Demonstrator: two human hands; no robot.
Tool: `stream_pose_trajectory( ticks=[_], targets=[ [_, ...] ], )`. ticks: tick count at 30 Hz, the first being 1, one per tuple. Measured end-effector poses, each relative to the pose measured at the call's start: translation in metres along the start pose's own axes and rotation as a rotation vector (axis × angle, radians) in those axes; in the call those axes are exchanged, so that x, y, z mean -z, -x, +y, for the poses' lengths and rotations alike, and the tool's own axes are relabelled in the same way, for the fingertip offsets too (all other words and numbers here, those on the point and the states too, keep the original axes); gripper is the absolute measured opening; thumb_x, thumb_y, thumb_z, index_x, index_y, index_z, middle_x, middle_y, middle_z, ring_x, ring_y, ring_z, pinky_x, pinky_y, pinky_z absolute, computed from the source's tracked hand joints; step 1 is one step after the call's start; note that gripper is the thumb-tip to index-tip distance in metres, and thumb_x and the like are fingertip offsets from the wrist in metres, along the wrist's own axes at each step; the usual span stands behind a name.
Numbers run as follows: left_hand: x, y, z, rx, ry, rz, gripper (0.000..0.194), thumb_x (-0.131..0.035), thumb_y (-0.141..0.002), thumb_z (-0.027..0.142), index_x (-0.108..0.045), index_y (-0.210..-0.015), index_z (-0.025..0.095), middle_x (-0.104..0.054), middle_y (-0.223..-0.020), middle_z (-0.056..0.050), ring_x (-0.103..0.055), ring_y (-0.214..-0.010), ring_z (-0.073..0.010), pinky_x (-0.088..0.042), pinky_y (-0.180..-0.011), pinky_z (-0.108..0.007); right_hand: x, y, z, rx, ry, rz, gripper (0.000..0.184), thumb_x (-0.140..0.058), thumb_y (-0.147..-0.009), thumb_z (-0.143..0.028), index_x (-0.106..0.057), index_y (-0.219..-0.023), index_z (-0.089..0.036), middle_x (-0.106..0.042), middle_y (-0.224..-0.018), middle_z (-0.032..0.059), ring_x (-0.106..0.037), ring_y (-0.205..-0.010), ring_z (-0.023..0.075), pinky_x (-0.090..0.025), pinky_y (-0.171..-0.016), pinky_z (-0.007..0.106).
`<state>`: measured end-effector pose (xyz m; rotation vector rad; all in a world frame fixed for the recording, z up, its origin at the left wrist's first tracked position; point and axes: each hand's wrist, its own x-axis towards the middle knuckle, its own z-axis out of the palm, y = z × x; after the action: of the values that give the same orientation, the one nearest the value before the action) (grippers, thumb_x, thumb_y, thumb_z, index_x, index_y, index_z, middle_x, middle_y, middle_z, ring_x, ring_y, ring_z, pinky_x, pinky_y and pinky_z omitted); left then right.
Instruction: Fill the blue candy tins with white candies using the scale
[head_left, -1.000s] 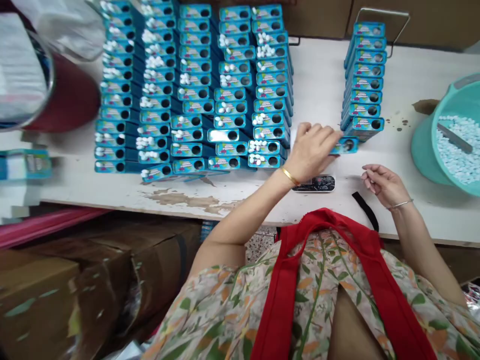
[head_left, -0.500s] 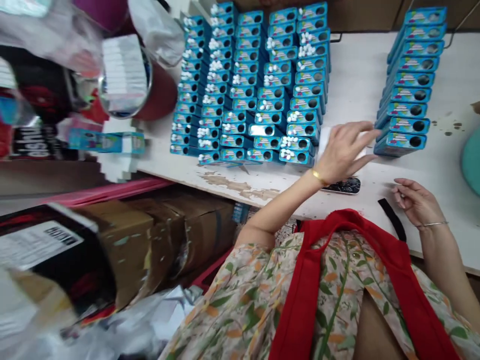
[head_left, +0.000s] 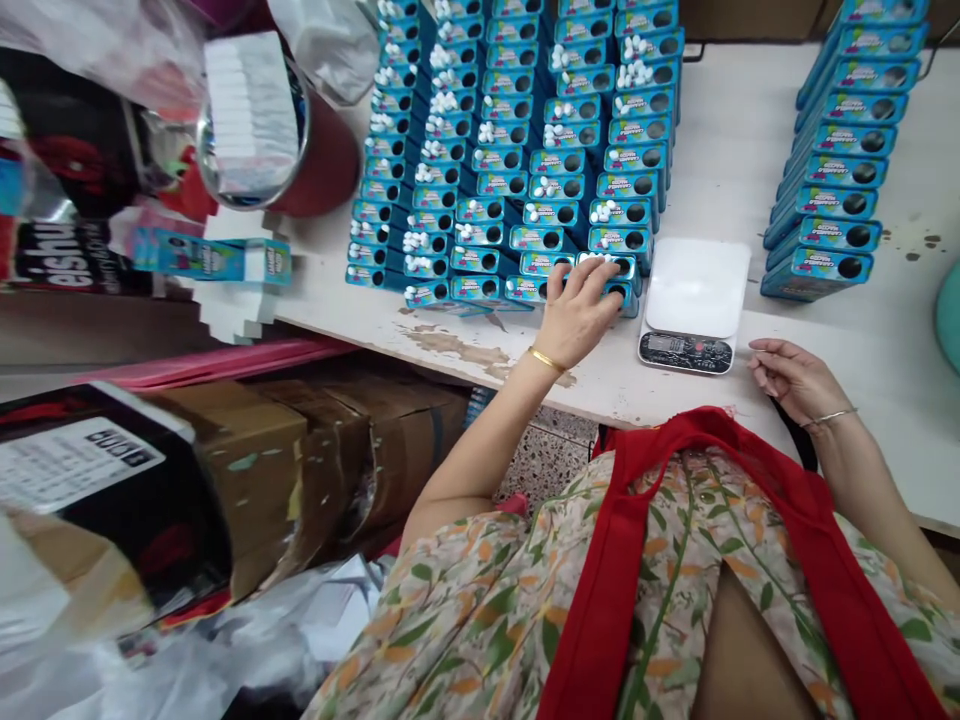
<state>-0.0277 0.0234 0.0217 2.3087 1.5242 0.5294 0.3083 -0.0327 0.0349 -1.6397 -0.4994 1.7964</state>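
My left hand (head_left: 579, 315) is over the front boxes of the block, fingers apart and bent down by the white pieces; contact is unclear. Beneath it are blue boxes (head_left: 532, 290) with a round dark hole in each top. Several carry small white oval pieces (head_left: 601, 212) beside the hole. A white digital scale (head_left: 697, 290) lies between the block and another row of blue boxes (head_left: 825, 262), its plate bare. Just right of the scale, my right hand (head_left: 799, 380) has thumb and fingers pinched together. Whatever is in that pinch is too small to make out.
A dark red bucket (head_left: 326, 165) holding stacked white packets (head_left: 251, 115) stands left of the block. Flattened blue cartons (head_left: 214, 258) lie near it. Cardboard boxes (head_left: 277, 450) are below the table's left edge. A teal round object (head_left: 949, 315) is at far right.
My left hand has moved left from above the scale to the front boxes, uncovering the scale. My right hand stays pinched, now closer to the scale. The camera view has shifted a little.
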Motion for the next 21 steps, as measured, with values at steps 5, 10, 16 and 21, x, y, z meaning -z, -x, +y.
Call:
stream_pose_trajectory(
  ticks=[5, 10, 16, 21],
  targets=[
    [0.023, -0.008, 0.020, -0.050, 0.063, -0.011, 0.011, -0.054, -0.099, 0.028, -0.060, -0.090, 0.024, -0.065, -0.127, -0.004, -0.056, -0.132, -0.0258, -0.031, -0.123, -0.058, 0.008, 0.003, 0.008, 0.004, -0.025, 0.022, 0.042, -0.093, -0.051, -0.028, -0.074, -0.086, -0.016, -0.069, -0.073, 0.0038, -0.056, -0.055, 0.0077, -0.038, -0.041, 0.015],
    [0.033, -0.048, 0.058, -0.092, 0.152, -0.031, 0.020, -0.054, -0.100, 0.038, -0.060, -0.092, 0.021, -0.063, -0.121, -0.006, -0.062, -0.121, -0.0281, -0.042, -0.113, -0.058, 0.009, 0.000, 0.014, 0.012, 0.060, 0.012, 0.045, -0.095, -0.053, -0.036, -0.075, -0.087, -0.015, -0.070, -0.075, 0.0068, -0.060, -0.060, 0.0101, -0.047, -0.048, 0.018],
    [-0.026, -0.104, 0.077, -0.112, 0.169, -0.142, 0.031, -0.044, -0.105, 0.038, -0.060, -0.088, 0.018, -0.062, -0.117, -0.004, -0.062, -0.121, -0.0260, -0.047, -0.107, -0.052, 0.011, 0.005, 0.013, 0.043, 0.111, -0.023, 0.059, -0.096, -0.056, -0.051, -0.072, -0.094, -0.013, -0.070, -0.077, 0.0064, -0.063, -0.060, 0.0104, -0.047, -0.048, 0.019],
    [-0.033, -0.113, 0.077, -0.094, 0.179, -0.191, 0.033, -0.044, -0.105, 0.043, -0.063, -0.094, 0.019, -0.063, -0.120, -0.005, -0.062, -0.124, -0.0271, -0.046, -0.110, -0.053, 0.012, 0.012, 0.009, 0.028, 0.150, -0.036, 0.065, -0.094, -0.056, -0.063, -0.066, -0.089, -0.015, -0.071, -0.079, 0.0070, -0.063, -0.055, 0.0104, -0.044, -0.045, 0.019]
  ],
)
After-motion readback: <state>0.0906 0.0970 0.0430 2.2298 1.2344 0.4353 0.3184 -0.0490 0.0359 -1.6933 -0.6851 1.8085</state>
